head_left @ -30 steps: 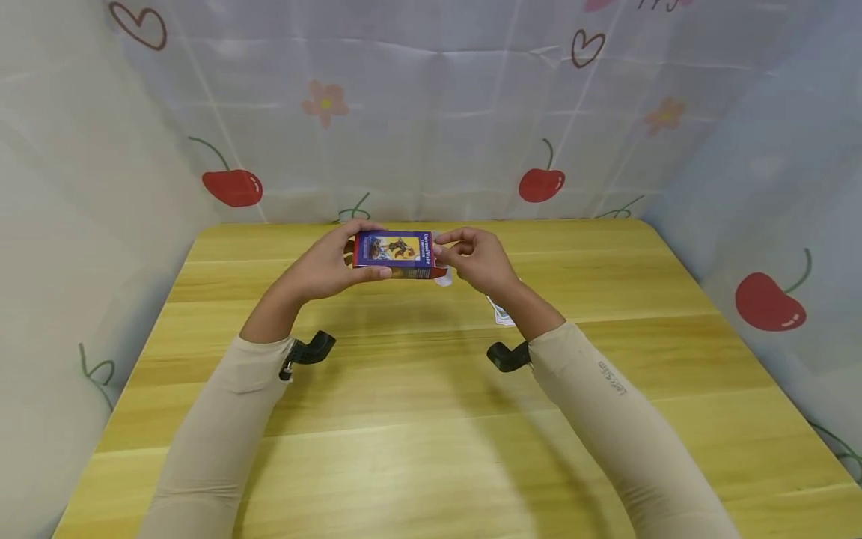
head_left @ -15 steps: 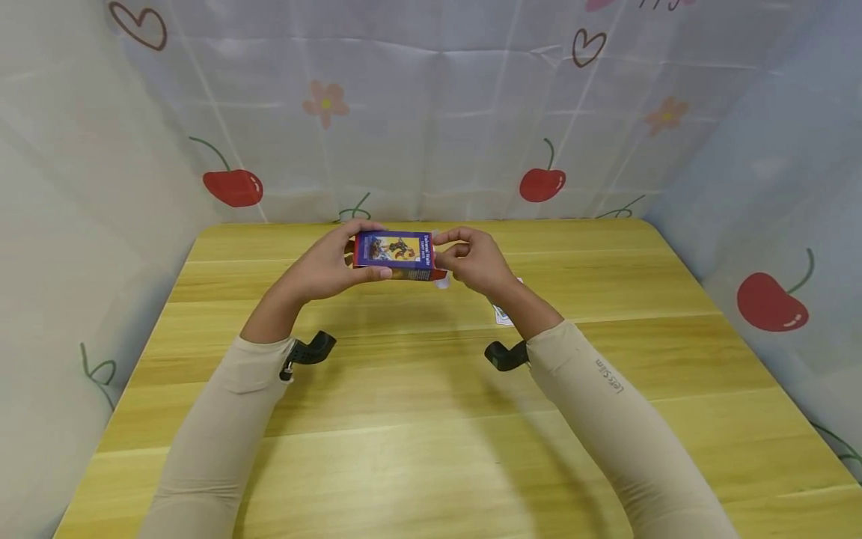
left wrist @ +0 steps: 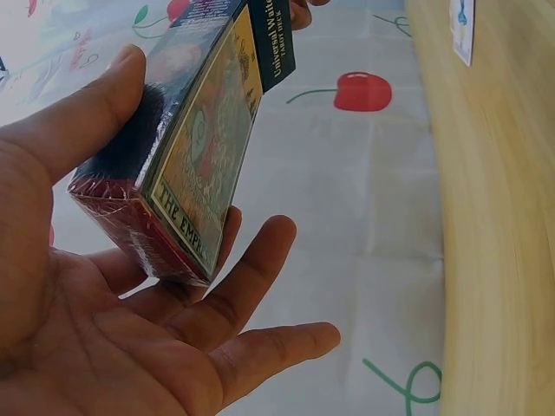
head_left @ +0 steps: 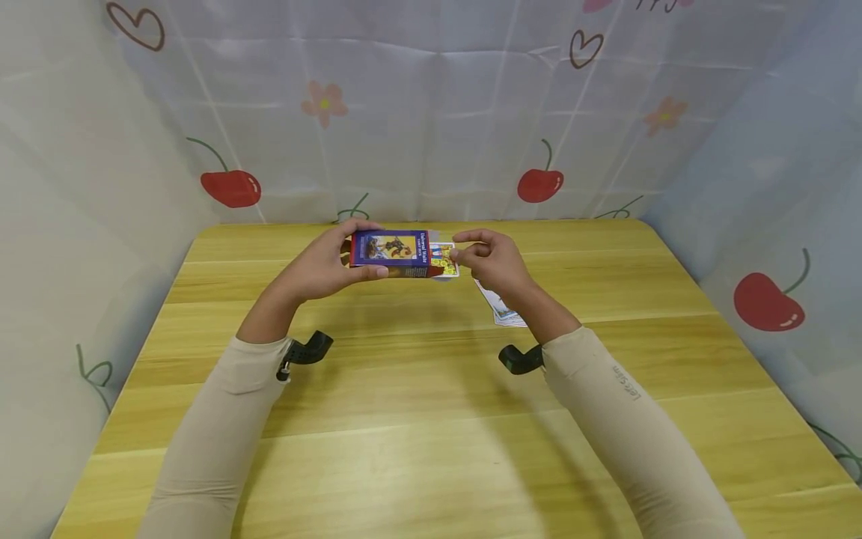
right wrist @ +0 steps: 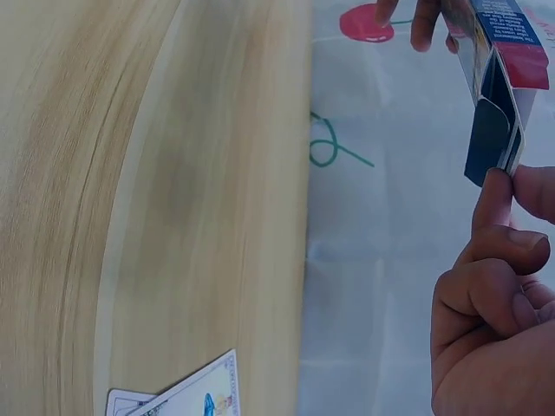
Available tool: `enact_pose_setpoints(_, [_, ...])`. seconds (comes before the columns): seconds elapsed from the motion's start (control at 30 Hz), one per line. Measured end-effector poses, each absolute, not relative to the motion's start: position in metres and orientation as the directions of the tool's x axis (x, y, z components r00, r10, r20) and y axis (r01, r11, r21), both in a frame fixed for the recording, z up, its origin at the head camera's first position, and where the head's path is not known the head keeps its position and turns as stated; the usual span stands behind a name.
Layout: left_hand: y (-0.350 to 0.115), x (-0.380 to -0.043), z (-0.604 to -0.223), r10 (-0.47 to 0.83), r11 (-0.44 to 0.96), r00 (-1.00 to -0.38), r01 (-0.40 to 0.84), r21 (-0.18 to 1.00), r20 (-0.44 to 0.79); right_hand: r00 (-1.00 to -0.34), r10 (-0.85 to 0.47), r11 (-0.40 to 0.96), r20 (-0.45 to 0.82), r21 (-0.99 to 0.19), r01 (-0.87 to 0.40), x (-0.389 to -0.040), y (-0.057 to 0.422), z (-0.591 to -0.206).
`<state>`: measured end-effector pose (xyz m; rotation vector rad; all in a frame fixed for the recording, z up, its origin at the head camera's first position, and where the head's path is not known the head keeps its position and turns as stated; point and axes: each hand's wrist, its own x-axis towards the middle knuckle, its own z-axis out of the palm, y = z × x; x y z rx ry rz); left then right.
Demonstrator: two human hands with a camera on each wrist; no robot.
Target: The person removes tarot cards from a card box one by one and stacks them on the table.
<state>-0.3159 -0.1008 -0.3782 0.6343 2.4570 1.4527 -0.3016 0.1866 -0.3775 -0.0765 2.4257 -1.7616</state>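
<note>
A blue and red tarot card box (head_left: 390,251) lies sideways in the air above the far part of the table, gripped by my left hand (head_left: 322,266) at its left end. In the left wrist view the thumb presses one side of the box (left wrist: 208,139), with fingers behind it. At the box's open right end, my right hand (head_left: 500,262) pinches a yellow picture card (head_left: 445,260) between thumb and index finger. Part of that card sticks out; the rest is hidden inside. A dark flap (right wrist: 488,143) hangs from the opening in the right wrist view.
Several loose cards (head_left: 503,311) lie overlapping on the wooden table (head_left: 404,419), below my right wrist. Behind the table's far edge hangs a white sheet (head_left: 417,150) printed with cherries, flowers and hearts. Similar sheets enclose both sides.
My right hand has moved a little to the right, and the yellow card now shows outside the box's end. The left hand and the box are nearly where they were.
</note>
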Motion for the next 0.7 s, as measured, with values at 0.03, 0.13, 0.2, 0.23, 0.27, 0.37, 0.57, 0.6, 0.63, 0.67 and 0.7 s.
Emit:
enact_pose_setpoints(0.03, [-0.101,-0.316,-0.378,0.469,0.417,-0.883,0.252,0.873,0.031,-0.989,-0.121,0.302,-0.086,-0.952,0.046,-0.301,0.188,-0.377])
enact_pose_setpoints(0.13, [-0.100,-0.315,-0.378,0.470,0.413,-0.882,0.249,0.876,0.030,-0.989,-0.118,0.267,-0.094,-0.962,0.060,-0.300,0.189,-0.377])
enact_pose_setpoints(0.2, [-0.100,-0.315,-0.378,0.469,0.412,-0.883,0.248,0.877,0.029,-0.987,-0.126,0.256,-0.102,-0.964,0.067,-0.299,0.189,-0.376])
enact_pose_setpoints(0.23, [-0.100,-0.315,-0.378,0.469,0.413,-0.883,0.248,0.876,0.029,-0.986,-0.133,0.251,-0.103,-0.966,0.067,-0.299,0.189,-0.376])
enact_pose_setpoints(0.27, [-0.100,-0.315,-0.378,0.469,0.414,-0.883,0.248,0.876,0.029,-0.984,-0.143,0.248,-0.103,-0.966,0.065,-0.299,0.189,-0.377])
enact_pose_setpoints(0.37, [-0.101,-0.315,-0.378,0.469,0.415,-0.883,0.249,0.875,0.029,-0.982,-0.160,0.265,-0.104,-0.962,0.058,-0.299,0.188,-0.376])
enact_pose_setpoints(0.57, [-0.101,-0.315,-0.378,0.469,0.415,-0.883,0.251,0.875,0.031,-0.986,-0.130,0.296,-0.108,-0.953,0.066,-0.298,0.194,-0.376])
enact_pose_setpoints(0.6, [-0.101,-0.315,-0.378,0.469,0.416,-0.883,0.252,0.874,0.031,-0.986,-0.122,0.298,-0.109,-0.952,0.069,-0.299,0.196,-0.376])
enact_pose_setpoints(0.63, [-0.101,-0.315,-0.378,0.468,0.416,-0.883,0.254,0.873,0.033,-0.987,-0.116,0.300,-0.110,-0.951,0.071,-0.299,0.197,-0.376])
enact_pose_setpoints(0.67, [-0.101,-0.315,-0.378,0.468,0.417,-0.883,0.255,0.872,0.035,-0.988,-0.109,0.301,-0.110,-0.951,0.072,-0.299,0.199,-0.376])
enact_pose_setpoints(0.7, [-0.101,-0.316,-0.378,0.469,0.417,-0.883,0.257,0.872,0.036,-0.989,-0.104,0.302,-0.109,-0.950,0.073,-0.299,0.201,-0.376])
